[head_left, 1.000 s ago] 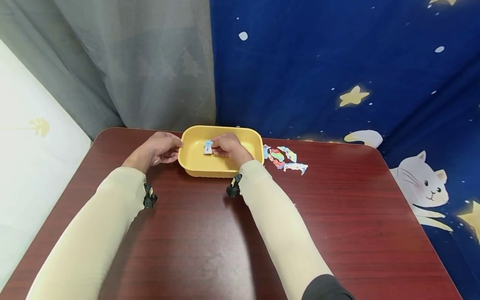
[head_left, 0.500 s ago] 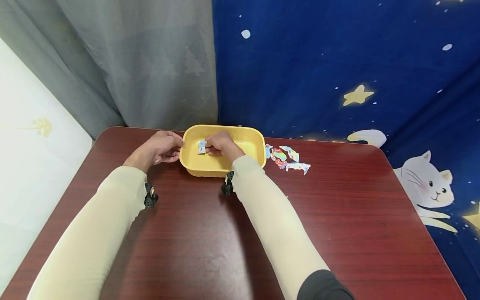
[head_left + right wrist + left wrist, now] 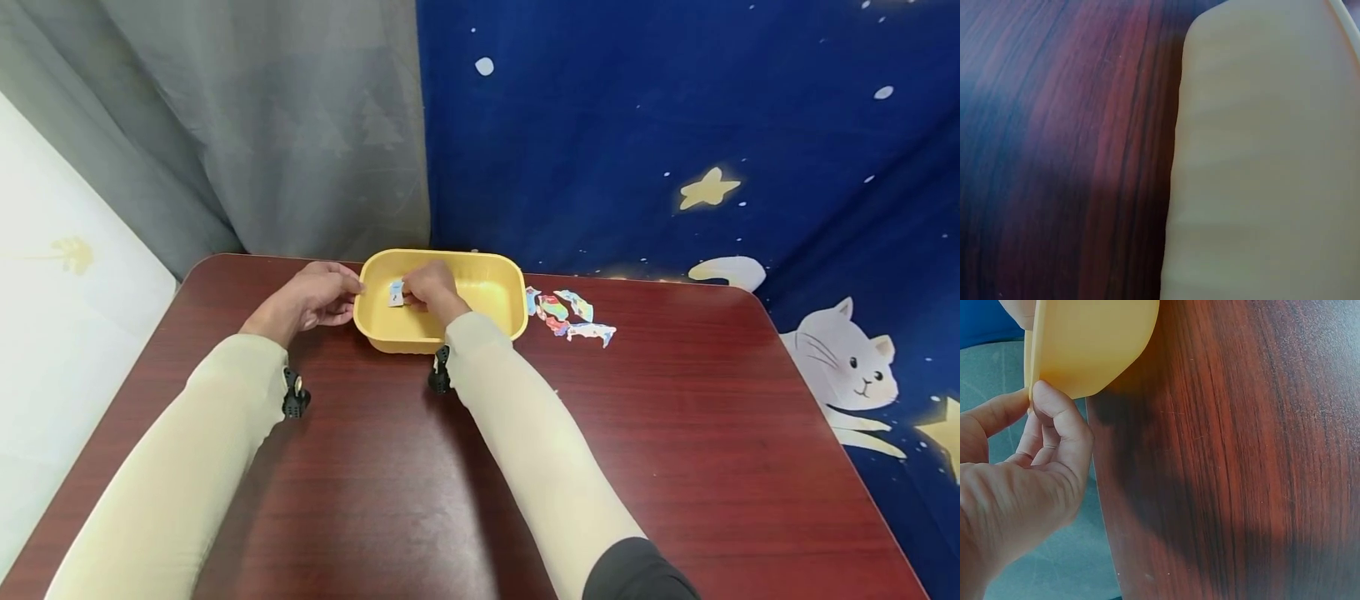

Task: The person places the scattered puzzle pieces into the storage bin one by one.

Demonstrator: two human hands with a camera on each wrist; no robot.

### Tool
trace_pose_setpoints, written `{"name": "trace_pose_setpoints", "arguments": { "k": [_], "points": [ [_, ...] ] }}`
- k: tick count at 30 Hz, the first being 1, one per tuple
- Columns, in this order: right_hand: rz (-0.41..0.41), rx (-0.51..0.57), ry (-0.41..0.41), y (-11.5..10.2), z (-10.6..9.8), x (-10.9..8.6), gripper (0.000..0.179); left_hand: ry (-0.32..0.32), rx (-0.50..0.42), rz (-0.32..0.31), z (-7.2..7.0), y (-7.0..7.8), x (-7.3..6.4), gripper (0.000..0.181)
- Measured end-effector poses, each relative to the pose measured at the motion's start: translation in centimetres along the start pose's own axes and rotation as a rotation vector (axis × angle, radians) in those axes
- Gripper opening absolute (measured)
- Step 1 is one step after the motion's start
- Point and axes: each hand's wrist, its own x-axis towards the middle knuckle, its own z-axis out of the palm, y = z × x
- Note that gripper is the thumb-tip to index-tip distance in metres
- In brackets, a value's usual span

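Note:
At the far edge of the table stands a yellow plastic basin [image 3: 487,296]. My left hand [image 3: 318,293] pinches its left rim between thumb and forefinger; the left wrist view shows the thumb and fingertips [image 3: 1047,394] meeting at the rim. Inside the basin, my right hand [image 3: 431,285] has its fingers bent at the right edge of a small light blue and white paper-like piece [image 3: 396,293] with a dark mark. The fingertips on that piece are partly hidden by the hand. In the right wrist view only the basin's outer wall [image 3: 1260,150] appears, without the hand.
Right of the basin lie several colourful cut-out pieces [image 3: 577,317], thin and irregular. A reddish-brown wooden table [image 3: 360,483] spreads in front. Behind it hang a grey curtain [image 3: 315,125] and a blue curtain [image 3: 585,125] with stars and a cat.
My right hand has moved left inside the basin, and the small piece has shifted left with it. The left hand keeps its pinch on the rim.

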Motion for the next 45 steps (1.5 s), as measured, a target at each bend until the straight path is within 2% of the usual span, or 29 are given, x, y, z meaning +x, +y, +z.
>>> {"name": "trace_pose_setpoints", "arguments": {
  "k": [11,22,30,39,45],
  "points": [
    [-0.065,0.008,0.025,0.50,0.02,-0.24,0.007,0.006,0.001,0.001,0.18,0.21,-0.05,0.019],
    [-0.089,-0.036,0.028,0.49,-0.05,0.00,0.017,0.003,0.018,0.003,0.24,0.44,-0.15,0.021],
    [-0.082,-0.058,0.020,0.36,-0.11,-0.17,0.018,-0.001,0.019,-0.002,0.19,0.45,-0.11,0.018],
    [-0.022,0.083,-0.016,0.36,-0.30,-0.06,0.011,0.011,0.029,-0.012,0.13,0.18,-0.05,0.019],
    [-0.002,0.149,-0.028,0.42,-0.81,-0.77,0.009,0.020,0.045,-0.008,0.06,0.08,-0.15,0.021]
  ]
}}
